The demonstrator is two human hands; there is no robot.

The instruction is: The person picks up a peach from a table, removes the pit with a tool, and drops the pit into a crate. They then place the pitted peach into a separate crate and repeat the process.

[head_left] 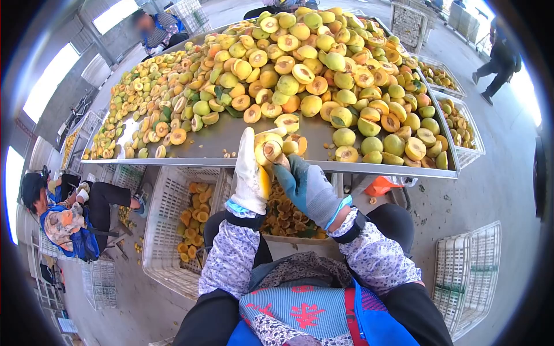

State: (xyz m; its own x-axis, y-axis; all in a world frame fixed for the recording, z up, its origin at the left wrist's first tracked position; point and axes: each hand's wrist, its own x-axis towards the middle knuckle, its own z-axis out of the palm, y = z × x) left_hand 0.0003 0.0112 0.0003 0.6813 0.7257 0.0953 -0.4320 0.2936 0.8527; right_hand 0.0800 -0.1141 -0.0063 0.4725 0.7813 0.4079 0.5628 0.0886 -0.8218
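In a white glove, my left hand is closed around a halved yellow fruit, its cut face with the brown pit turned up. My right hand, in a grey and teal glove, has its fingers pressed together at the pit's edge; whether a small tool is between them is hidden. Both hands are over the front edge of a metal table heaped with halved fruit. A few cut halves lie just beyond my fingers.
Below the table edge stand a white crate with fruit halves and another with brownish pieces. Stacked crates stand at right. A seated person is at left, another behind the table; a person walks at back right.
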